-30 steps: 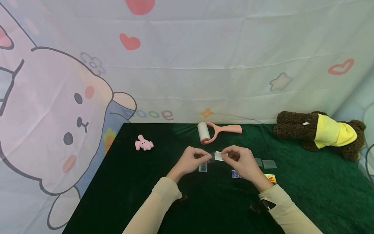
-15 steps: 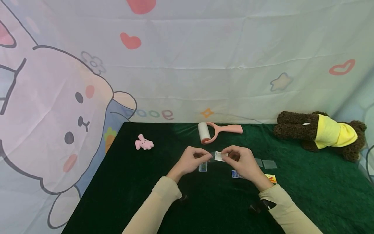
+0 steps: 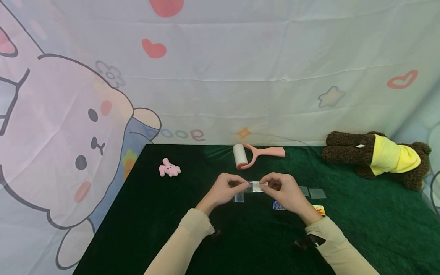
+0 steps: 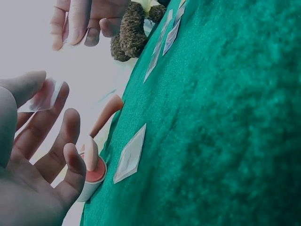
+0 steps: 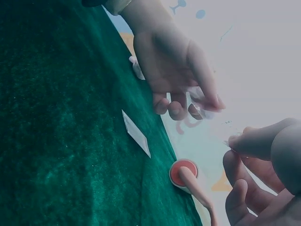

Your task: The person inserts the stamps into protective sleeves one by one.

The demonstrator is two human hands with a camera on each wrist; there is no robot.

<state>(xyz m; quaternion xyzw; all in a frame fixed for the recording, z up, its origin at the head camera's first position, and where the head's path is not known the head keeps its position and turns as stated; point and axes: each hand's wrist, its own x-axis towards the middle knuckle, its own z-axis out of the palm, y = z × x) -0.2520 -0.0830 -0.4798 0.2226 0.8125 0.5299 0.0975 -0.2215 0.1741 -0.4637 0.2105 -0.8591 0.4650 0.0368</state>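
Nearest you, two beige fabric sleeves (image 3: 177, 244) reach in over the one dark green, velvety cloth (image 3: 240, 244). Taking the gap between your hands as the clock's centre, a small yellow-and-red card (image 3: 319, 209) lies between three and four o'clock, partly hidden by your right wrist. One small blue-patterned card (image 3: 278, 205) lies at four, and a single flat, clear-edged rectangle (image 3: 238, 197) at eight, beside your left fingertips.

Your left hand (image 3: 227, 189) pinches one clear, thin plastic piece (image 4: 46, 98) between thumb and forefinger, above the cloth. Your right hand (image 3: 283, 191) pinches one small white rectangular card (image 3: 259, 187), which sits at the centre; whether it touches the plastic piece, you cannot tell from here.

At three o'clock, two greyish see-through rectangles (image 3: 317, 193) lie side by side, the nearer one partly covered by your hand. Farther out come one small pink plush rabbit (image 3: 169, 168) just past nine, one white roller with a pink handle (image 3: 262, 151) at twelve, and one brown plush bear in a yellow top (image 3: 388, 154) just short of three. Behind everything hangs one pale printed curtain (image 3: 240, 76).
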